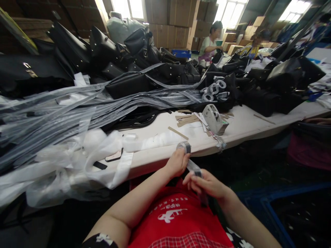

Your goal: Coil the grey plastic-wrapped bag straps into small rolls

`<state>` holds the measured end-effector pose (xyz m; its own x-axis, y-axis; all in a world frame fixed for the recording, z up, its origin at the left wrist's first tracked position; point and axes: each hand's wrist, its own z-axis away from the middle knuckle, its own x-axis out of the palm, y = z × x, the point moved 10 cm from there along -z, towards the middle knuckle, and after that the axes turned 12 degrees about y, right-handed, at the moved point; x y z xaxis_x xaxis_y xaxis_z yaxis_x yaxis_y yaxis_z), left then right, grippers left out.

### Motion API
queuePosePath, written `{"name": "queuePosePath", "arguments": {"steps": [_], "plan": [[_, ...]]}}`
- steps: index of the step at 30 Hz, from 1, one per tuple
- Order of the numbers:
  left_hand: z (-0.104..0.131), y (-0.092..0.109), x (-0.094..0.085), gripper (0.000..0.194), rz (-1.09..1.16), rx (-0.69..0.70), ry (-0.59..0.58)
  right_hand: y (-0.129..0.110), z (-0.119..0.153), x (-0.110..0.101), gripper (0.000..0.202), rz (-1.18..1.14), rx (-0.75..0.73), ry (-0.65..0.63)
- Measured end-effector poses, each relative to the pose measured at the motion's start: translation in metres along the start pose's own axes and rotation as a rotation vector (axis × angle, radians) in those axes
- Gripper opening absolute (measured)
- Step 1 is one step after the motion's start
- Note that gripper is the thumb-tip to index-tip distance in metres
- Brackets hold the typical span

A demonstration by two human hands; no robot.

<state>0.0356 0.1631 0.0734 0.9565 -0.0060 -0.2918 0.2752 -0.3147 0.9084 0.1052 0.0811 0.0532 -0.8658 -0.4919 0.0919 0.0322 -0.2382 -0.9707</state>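
My left hand (178,162) is closed around a coil of wrapped strap (184,146), just in front of the table's near edge. From the coil a dark strap in clear film (192,166) runs down to my right hand (205,183). That hand pinches the strap between thumb and fingers, and a dark end hangs below it over the red apron (178,210). Beyond my hands on the table stands a grey tape dispenser (215,120), with several brown strips (190,119) beside it.
Several finished-looking coils (213,89) lie behind the dispenser. Long wrapped straps (124,103) and crumpled white film (103,151) cover the left side. Black bags (139,82) are heaped along the back. A phone (114,155) lies near the edge. Two people (210,43) sit across the table.
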Motion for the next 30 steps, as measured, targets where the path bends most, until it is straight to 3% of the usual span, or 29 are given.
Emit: {"name": "queuePosePath", "arguments": {"steps": [2, 5, 8, 11, 13, 16, 19, 22, 26, 28, 30], "plan": [[0.014, 0.008, 0.018, 0.045, -0.179, 0.11, -0.182, -0.015, -0.005, -0.034, 0.048, -0.007, -0.038, 0.12], [0.02, 0.002, 0.021, 0.052, -0.28, 0.052, -0.317, -0.006, -0.012, -0.071, 0.045, 0.341, -0.005, 0.153], [0.025, -0.022, 0.019, 0.065, -0.157, -0.238, -0.454, 0.0, -0.02, -0.095, 0.04, 0.802, -0.095, 0.233], [0.042, -0.038, 0.028, 0.07, 0.195, -0.583, -0.582, -0.003, -0.024, -0.097, 0.042, 0.976, -0.23, 0.337], [0.046, -0.042, 0.033, 0.071, 0.445, -0.761, -0.545, 0.002, -0.026, -0.093, 0.048, 0.896, -0.249, 0.412], [0.041, -0.043, 0.039, 0.073, 0.755, -0.941, -0.412, 0.023, -0.033, -0.068, 0.06, 0.512, -0.176, 0.427], [0.029, -0.038, 0.04, 0.07, 1.012, -1.002, -0.263, 0.039, -0.042, -0.028, 0.064, 0.116, -0.127, 0.367], [0.023, -0.039, 0.033, 0.065, 1.16, -1.016, -0.101, 0.04, -0.047, -0.011, 0.058, -0.052, -0.096, 0.422], [0.027, -0.048, 0.025, 0.052, 1.141, -0.958, -0.052, 0.037, -0.048, -0.02, 0.055, -0.105, -0.034, 0.469], [0.026, -0.058, 0.013, 0.048, 0.972, -0.858, -0.007, 0.031, -0.043, -0.037, 0.052, -0.031, -0.047, 0.498], [0.02, -0.068, -0.008, 0.047, 0.728, -0.724, 0.091, 0.027, -0.04, -0.047, 0.048, 0.122, -0.019, 0.423]]}}
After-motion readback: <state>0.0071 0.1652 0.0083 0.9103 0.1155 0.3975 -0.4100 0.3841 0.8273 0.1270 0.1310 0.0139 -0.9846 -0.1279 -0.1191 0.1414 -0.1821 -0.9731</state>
